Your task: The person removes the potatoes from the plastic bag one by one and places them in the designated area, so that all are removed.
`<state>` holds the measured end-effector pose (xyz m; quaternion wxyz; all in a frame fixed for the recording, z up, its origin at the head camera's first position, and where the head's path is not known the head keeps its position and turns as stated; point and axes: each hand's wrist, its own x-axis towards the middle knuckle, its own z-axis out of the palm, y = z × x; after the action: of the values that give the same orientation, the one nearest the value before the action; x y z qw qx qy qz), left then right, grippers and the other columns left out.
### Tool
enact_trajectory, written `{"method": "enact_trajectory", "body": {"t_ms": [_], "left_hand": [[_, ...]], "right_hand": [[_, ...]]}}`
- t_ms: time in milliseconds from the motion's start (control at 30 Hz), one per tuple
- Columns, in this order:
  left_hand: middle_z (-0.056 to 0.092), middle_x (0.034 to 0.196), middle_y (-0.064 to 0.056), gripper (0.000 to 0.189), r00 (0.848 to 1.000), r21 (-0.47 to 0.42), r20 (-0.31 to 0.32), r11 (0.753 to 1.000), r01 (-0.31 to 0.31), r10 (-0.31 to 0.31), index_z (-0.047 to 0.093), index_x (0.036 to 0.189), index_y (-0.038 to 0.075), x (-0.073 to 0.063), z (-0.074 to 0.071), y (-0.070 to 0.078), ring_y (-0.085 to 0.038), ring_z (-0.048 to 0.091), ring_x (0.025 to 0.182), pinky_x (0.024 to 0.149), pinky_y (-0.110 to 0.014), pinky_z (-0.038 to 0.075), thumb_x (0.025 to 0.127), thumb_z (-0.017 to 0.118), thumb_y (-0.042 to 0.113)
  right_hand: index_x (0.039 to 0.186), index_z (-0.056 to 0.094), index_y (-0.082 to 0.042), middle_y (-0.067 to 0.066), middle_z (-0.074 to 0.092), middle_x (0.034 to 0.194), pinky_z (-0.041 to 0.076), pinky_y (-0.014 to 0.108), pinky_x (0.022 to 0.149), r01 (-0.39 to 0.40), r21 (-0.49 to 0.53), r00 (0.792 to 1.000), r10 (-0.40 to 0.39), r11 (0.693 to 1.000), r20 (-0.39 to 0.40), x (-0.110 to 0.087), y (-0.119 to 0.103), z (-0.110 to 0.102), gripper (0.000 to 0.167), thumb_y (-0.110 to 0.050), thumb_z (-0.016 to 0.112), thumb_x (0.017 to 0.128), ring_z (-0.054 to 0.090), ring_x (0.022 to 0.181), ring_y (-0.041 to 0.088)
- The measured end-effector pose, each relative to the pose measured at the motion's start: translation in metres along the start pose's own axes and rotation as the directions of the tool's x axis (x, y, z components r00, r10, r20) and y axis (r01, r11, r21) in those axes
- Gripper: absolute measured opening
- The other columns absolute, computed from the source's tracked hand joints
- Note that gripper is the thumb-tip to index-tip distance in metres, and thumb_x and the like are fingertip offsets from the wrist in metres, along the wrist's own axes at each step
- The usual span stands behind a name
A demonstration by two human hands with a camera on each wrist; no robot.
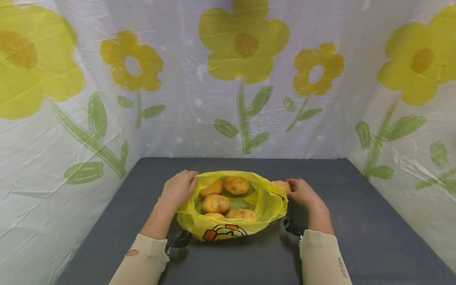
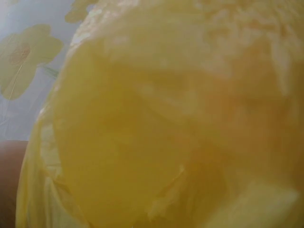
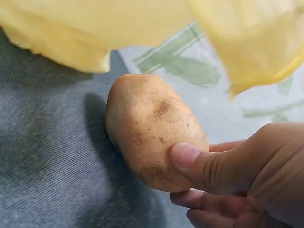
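Note:
A yellow plastic bag (image 1: 228, 228) with a printed orange-and-black picture sits with its mouth open, and several potatoes (image 1: 216, 204) lie inside. My left hand (image 1: 178, 189) grips the bag's rim at its left side; in the left wrist view the yellow plastic (image 2: 142, 118) fills most of the picture and hides the fingers. Beside the bag's right edge, my right hand (image 1: 304, 194) holds another potato (image 3: 152, 128) between thumb and fingers. That potato is outside the bag, partly behind its edge in the head view, and shows dirt-brown specks in the right wrist view.
The bag stands on a dark grey cloth-covered table (image 1: 370, 237). A white curtain (image 1: 185, 138) printed with yellow flowers hangs behind and along both sides. Dark wrist straps (image 1: 179, 240) sit below both hands, near cream sleeves.

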<state>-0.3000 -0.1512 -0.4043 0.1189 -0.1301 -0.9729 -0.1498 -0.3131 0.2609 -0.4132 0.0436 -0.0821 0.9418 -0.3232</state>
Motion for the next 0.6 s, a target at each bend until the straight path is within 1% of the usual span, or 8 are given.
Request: {"method": "enact_trajectory", "body": {"t_ms": [100,233,367,600], "left_hand": [[0.067,0.123,-0.015,0.033,1.0,-0.002,-0.001,1.0,-0.005,0.005,0.066,0.135,0.005,0.0,0.0006,0.0004,-0.033,0.066,0.11,0.088,-0.05,0.058,0.108,0.055,0.022],[0.068,0.122,-0.015,0.033,1.0,-0.004,-0.004,1.0,-0.008,0.008,0.067,0.134,0.005,-0.0005,0.0011,0.0002,-0.033,0.066,0.109,0.088,-0.05,0.057,0.108,0.055,0.021],[0.068,0.121,-0.014,0.032,1.0,-0.002,-0.004,1.0,-0.007,0.007,0.067,0.133,0.005,-0.0008,0.0013,0.0003,-0.032,0.066,0.109,0.088,-0.049,0.057,0.108,0.054,0.021],[0.068,0.121,-0.014,0.032,1.0,0.008,-0.003,1.0,-0.002,0.003,0.067,0.133,0.005,-0.0004,-0.0007,0.0017,-0.032,0.066,0.109,0.088,-0.049,0.057,0.108,0.054,0.021]], "right_hand": [[0.14,0.048,0.018,0.035,0.057,0.132,0.052,0.055,0.098,-0.001,0.009,1.0,0.001,1.0,0.001,0.0013,0.0052,0.0031,0.052,0.001,0.068,0.096,0.059,0.118,0.048],[0.145,0.042,0.018,0.037,0.053,0.137,0.05,0.056,0.101,-0.021,0.038,1.0,0.021,0.999,0.011,0.0016,0.008,0.0048,0.056,0.003,0.066,0.097,0.056,0.122,0.05],[0.15,0.035,0.017,0.038,0.048,0.142,0.048,0.057,0.103,-0.034,0.057,0.999,0.032,0.998,0.023,0.0012,0.0084,0.005,0.06,0.003,0.063,0.099,0.053,0.126,0.051],[0.151,0.034,0.016,0.037,0.048,0.142,0.048,0.058,0.103,-0.028,0.084,0.999,0.026,0.996,0.026,-0.0015,0.0052,0.0047,0.06,0.007,0.06,0.098,0.052,0.127,0.052]]}}
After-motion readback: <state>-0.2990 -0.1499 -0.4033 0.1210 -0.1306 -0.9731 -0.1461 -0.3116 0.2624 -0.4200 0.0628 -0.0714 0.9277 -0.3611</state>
